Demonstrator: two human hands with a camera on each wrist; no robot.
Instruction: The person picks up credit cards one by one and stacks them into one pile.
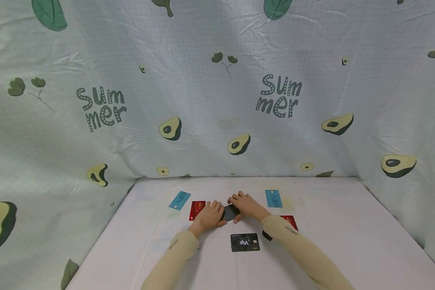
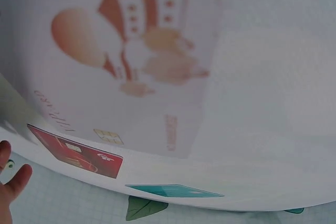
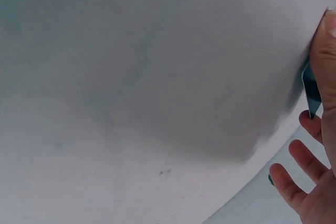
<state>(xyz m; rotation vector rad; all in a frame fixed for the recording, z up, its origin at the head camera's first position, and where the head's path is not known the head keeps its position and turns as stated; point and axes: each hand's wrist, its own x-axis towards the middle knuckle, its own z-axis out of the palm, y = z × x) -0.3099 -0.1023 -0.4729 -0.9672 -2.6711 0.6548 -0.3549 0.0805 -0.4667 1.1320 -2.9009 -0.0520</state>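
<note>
A black card (image 1: 231, 212) sits tilted between my two hands at the middle of the white table (image 1: 333, 241). My left hand (image 1: 217, 214) holds its left end. My right hand (image 1: 241, 207) lies over its right end, and in the right wrist view the thumb presses the card's dark edge (image 3: 310, 95) while the other fingers (image 3: 294, 182) spread free. A second black card marked "Vip" (image 1: 244, 242) lies flat just in front of the hands. Two left fingertips (image 2: 13, 179) show at the corner of the left wrist view.
A blue card (image 1: 179, 200) and a red card (image 1: 197, 210) lie left of the hands, seen also as the red card (image 2: 79, 152) and teal card (image 2: 173, 190). Another blue card (image 1: 273, 198) and a red card (image 1: 291, 220), half under my right sleeve, lie right. An avocado-print cloth (image 1: 217, 100) walls three sides.
</note>
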